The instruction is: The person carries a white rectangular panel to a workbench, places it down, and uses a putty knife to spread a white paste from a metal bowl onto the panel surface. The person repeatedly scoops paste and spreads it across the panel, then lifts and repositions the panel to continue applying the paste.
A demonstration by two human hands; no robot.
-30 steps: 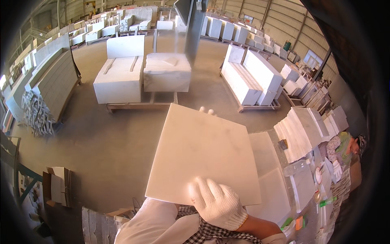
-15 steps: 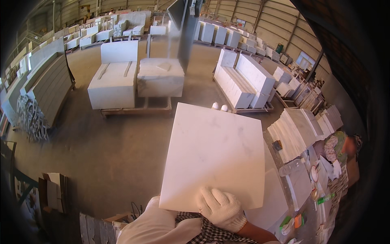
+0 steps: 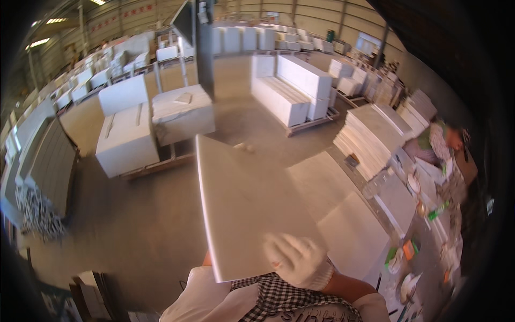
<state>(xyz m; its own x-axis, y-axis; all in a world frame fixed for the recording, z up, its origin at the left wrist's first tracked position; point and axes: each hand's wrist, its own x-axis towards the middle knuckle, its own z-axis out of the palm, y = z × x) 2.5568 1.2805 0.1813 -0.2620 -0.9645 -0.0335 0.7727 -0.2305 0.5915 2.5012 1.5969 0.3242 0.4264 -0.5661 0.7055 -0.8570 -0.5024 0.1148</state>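
Observation:
In front of me a square white marble tile (image 3: pixel 252 209) is tilted, its thin left edge catching the light. My right hand (image 3: pixel 298 262), in a white knitted glove, grips its near right part with the fingers bent over the face; its thumb is hidden. Only gloved fingertips of my left hand (image 3: pixel 244 147) show, hooked over the far edge, while the rest of it is behind the tile. To the right, two pale tiles (image 3: pixel 351 236) lie side by side on the worktable, partly covered by the held one.
A stack of tiles (image 3: pixel 370 134) stands at the table's far side. A co-worker (image 3: pixel 437 142) bends over the right end, near a green bottle (image 3: pixel 438 211) and an orange-and-green box (image 3: pixel 410 249). Slabs on pallets (image 3: pixel 129 131) and a dark post (image 3: pixel 204 51) stand beyond.
The view has swung right, bringing more of the worktable in. The tile has tipped, showing its left edge, and the table tiles are less covered. Both hands still hold it.

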